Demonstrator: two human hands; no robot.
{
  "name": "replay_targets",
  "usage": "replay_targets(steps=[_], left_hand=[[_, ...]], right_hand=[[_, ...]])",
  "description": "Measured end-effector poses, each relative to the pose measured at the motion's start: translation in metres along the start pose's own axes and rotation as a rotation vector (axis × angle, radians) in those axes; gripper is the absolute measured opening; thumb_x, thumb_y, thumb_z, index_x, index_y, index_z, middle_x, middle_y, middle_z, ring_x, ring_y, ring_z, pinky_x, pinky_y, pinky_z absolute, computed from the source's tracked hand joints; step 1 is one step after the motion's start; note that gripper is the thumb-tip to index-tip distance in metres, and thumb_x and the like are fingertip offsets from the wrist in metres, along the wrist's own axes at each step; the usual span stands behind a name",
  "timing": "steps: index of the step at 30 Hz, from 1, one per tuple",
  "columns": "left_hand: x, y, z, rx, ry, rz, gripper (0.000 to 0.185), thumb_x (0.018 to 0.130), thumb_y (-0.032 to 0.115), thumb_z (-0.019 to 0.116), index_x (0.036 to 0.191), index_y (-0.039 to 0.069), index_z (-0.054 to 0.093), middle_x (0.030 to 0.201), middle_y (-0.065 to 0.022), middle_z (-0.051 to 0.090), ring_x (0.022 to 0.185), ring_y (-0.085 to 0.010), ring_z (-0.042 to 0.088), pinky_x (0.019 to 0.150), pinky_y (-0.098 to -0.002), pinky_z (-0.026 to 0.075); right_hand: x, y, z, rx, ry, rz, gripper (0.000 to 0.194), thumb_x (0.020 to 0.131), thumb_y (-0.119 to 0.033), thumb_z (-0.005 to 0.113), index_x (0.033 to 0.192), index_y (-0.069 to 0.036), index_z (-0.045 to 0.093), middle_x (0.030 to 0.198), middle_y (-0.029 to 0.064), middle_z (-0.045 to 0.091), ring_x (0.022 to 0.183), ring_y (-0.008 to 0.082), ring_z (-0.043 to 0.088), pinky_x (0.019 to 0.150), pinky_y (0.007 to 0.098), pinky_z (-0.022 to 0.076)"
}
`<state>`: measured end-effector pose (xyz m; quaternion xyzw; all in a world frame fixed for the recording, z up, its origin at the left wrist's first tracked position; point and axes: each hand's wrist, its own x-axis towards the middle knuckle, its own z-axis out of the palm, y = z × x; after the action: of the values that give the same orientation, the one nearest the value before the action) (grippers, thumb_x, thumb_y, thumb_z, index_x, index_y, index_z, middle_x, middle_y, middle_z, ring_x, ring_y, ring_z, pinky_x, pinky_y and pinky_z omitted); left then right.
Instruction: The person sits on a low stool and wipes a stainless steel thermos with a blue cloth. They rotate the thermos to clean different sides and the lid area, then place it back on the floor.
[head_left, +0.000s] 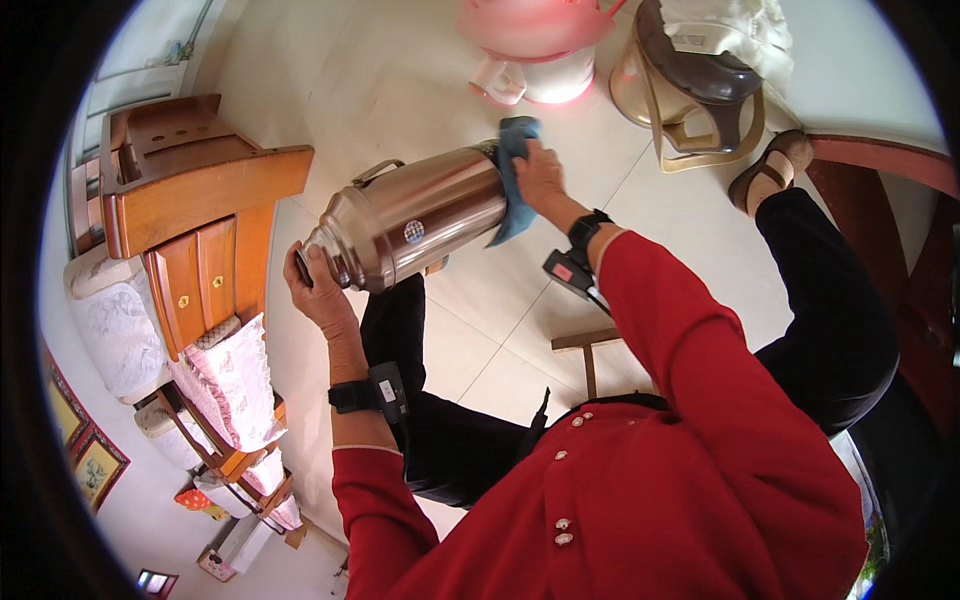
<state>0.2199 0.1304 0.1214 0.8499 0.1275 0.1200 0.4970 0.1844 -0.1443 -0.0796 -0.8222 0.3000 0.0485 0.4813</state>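
A stainless-steel vacuum flask (431, 214) is held tilted on its side above the tiled floor, its neck toward the lower left and its base toward the upper right. My left hand (319, 289) grips the flask at the neck and cap end. At the other end, my right hand (538, 176) holds a blue-grey cloth (516, 202) against the base. The cloth hides most of the base, and one corner of it hangs down. A carrying handle (377, 172) lies along the flask's upper side, and a small round sticker is on its body.
Beyond the flask, a pink-and-white plastic pot (559, 71) and a beige bin with a dark lid (694, 82) stand on the floor. A wooden cabinet (202, 202) is at left. Below my arms is a small wooden stool part (589, 341). A reddish wooden furniture leg (862, 202) stands at right.
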Motion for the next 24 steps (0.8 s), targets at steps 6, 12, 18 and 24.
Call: replay_targets(steps=[6,12,18,24], left_hand=[[-0.001,0.009,0.011,0.069,0.023,0.046,0.045,0.089,0.031,0.068,0.117,-0.002,0.057,0.109,-0.0079,0.059,0.094,-0.016,0.056,0.086,-0.0273,0.046],[-0.003,0.018,0.023,0.136,0.038,0.118,0.054,0.086,0.039,0.069,0.117,-0.004,0.059,0.11,-0.013,0.061,0.097,-0.0221,0.06,0.087,-0.0315,0.048],[0.006,0.01,0.019,0.192,0.079,0.112,0.057,0.084,0.043,0.07,0.114,-0.005,0.06,0.107,-0.0137,0.062,0.095,-0.0218,0.061,0.087,-0.0318,0.048],[0.005,0.004,0.01,0.16,0.072,0.054,0.053,0.086,0.041,0.068,0.111,-0.006,0.06,0.098,-0.01,0.063,0.085,-0.0177,0.059,0.081,-0.0289,0.049]], right_hand=[[-0.054,0.024,0.024,0.178,0.021,0.462,0.044,0.089,-0.028,0.062,0.12,0.0,0.047,0.109,0.0288,0.061,0.105,0.0444,0.058,0.09,0.0501,0.0452],[-0.068,-0.013,0.012,0.572,-0.175,0.766,0.039,0.089,-0.026,0.062,0.109,0.007,0.055,0.105,0.0279,0.063,0.088,0.04,0.066,0.068,0.0458,0.0537],[-0.109,-0.062,0.006,0.59,-0.203,0.375,0.039,0.086,-0.026,0.065,0.107,0.005,0.056,0.095,0.0231,0.064,0.076,0.0354,0.065,0.058,0.0416,0.0526],[-0.088,-0.049,-0.002,0.279,0.042,-0.145,0.04,0.076,-0.021,0.072,0.108,-0.002,0.057,0.101,0.0221,0.061,0.098,0.0399,0.057,0.086,0.0434,0.047]])
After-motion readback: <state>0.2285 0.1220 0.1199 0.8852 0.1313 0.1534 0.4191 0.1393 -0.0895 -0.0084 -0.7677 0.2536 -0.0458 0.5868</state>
